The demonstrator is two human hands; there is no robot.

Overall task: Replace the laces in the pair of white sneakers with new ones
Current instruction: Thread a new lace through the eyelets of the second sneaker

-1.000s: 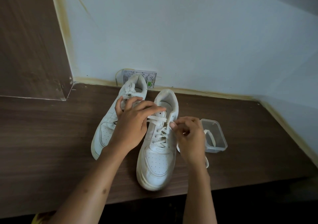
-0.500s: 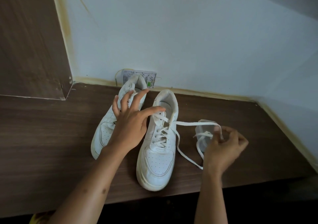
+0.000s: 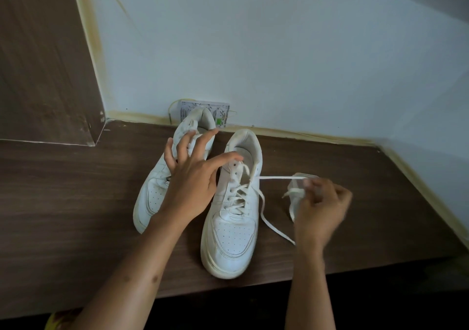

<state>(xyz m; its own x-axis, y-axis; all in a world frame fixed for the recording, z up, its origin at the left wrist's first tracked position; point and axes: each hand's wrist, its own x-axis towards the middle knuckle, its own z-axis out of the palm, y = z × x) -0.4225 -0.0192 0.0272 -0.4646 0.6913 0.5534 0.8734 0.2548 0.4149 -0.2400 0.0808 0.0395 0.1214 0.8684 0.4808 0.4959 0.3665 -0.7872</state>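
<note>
Two white sneakers stand side by side on a dark wooden counter (image 3: 76, 202), toes toward the person and heels toward the pale wall (image 3: 279, 50). The right sneaker (image 3: 233, 228) sits nearer the counter's front edge, and its lace (image 3: 274, 177) runs from a top eyelet straight out to the right, with a second strand trailing down across the counter beside the shoe. The right hand (image 3: 321, 208) has its fingers curled around that lace, holding it stretched sideways; the hand is blurred, so the exact grip is hard to make out. Partly hidden behind this hand is a clear plastic box (image 3: 295, 185). The left hand (image 3: 193, 177) hovers with fingers spread apart, its thumb reaching to the top of the right sneaker's tongue, its fingers over the left sneaker (image 3: 154, 192). A wall socket (image 3: 223, 114) shows behind the left sneaker's heel.
</note>
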